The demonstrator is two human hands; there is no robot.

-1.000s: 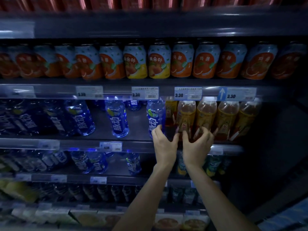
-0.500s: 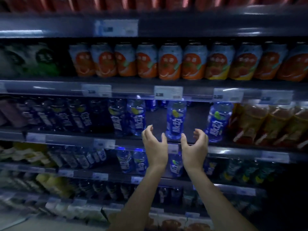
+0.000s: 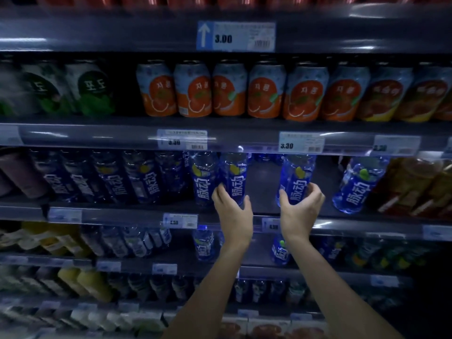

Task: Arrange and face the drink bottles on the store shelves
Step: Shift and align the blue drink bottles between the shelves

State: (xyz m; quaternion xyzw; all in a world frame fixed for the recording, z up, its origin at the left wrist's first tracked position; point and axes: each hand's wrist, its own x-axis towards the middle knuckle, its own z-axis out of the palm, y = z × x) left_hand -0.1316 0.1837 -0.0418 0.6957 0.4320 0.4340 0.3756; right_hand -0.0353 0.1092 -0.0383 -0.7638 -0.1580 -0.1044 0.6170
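Observation:
Blue drink bottles with white lettering stand in a row on the middle shelf (image 3: pixel 342 222). My left hand (image 3: pixel 233 211) wraps the base of one blue bottle (image 3: pixel 235 177) at the right end of the packed row. My right hand (image 3: pixel 302 206) grips the lower part of a second blue bottle (image 3: pixel 296 178) that stands alone, with a dark gap between the two. A third blue bottle (image 3: pixel 358 185) stands apart further right. The labels of the held bottles face me.
Orange cans (image 3: pixel 230 90) and green cans (image 3: pixel 94 90) line the shelf above. Amber tea bottles (image 3: pixel 413 187) fill the middle shelf's right end. More blue bottles (image 3: pixel 204 243) and yellow drinks (image 3: pixel 80 282) sit on lower shelves. Price tags (image 3: pixel 301 143) run along the rails.
The view swung left from the tea bottles to the blue bottles. Both hands, open and empty half a second ago, reached forward and closed around two blue bottles.

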